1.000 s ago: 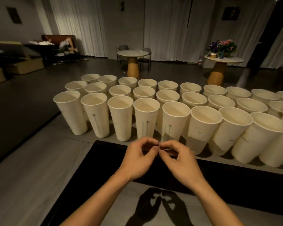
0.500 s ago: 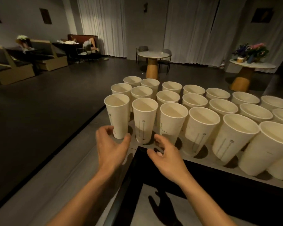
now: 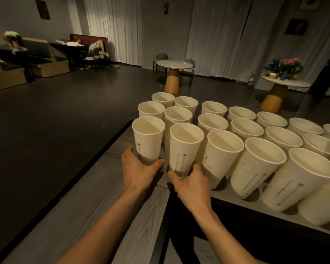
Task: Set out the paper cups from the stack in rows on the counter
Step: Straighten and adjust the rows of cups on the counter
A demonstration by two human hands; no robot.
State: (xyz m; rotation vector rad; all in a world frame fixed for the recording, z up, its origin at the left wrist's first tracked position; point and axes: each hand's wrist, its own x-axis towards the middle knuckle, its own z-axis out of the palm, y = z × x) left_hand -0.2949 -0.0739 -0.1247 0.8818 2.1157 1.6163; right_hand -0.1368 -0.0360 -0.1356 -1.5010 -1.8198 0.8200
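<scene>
Grey counter — left grip clasps corner cup base, right grip clasps neighbouring cup base.

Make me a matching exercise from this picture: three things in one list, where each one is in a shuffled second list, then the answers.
1. left hand
2. right hand
3. flowers

A. on the round table at far right
B. round the base of the corner cup
C. round the base of the second front-row cup

Pairs: 1-B, 2-C, 3-A
</scene>
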